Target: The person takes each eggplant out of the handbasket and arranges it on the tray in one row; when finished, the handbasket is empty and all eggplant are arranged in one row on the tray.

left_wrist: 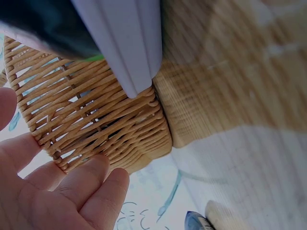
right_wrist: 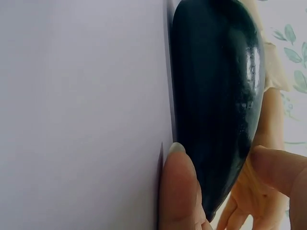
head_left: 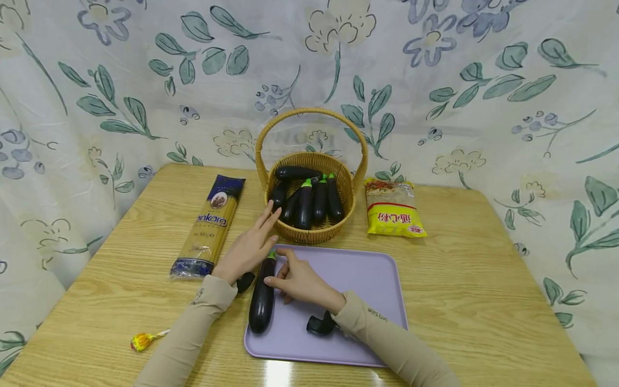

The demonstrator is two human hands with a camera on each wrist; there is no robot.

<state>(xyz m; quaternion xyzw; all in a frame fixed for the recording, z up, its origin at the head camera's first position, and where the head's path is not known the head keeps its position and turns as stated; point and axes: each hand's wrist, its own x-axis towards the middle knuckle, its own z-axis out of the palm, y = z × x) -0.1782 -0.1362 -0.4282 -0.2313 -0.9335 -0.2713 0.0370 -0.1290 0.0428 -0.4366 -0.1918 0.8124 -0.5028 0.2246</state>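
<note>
A dark purple eggplant (head_left: 262,301) lies lengthwise along the left side of a lilac tray (head_left: 338,269), its green stem end toward the basket. My right hand (head_left: 304,282) pinches it near the stem end, thumb on one side and fingers on the other in the right wrist view. My left hand (head_left: 249,250) reaches over the tray's far left corner with loosely extended fingers, holding nothing. Its fingertips (left_wrist: 98,165) come right up to the side of a wicker basket (left_wrist: 96,115). Several more eggplants (head_left: 304,207) sit inside that basket.
Left of the basket lies a long pack of spaghetti (head_left: 208,228). A yellow bag of pasta (head_left: 394,209) is at the basket's right. Near the front left is a wrapped lollipop (head_left: 142,341). The basket's tall handle (head_left: 311,111) arches above it, before a floral curtain (head_left: 309,54).
</note>
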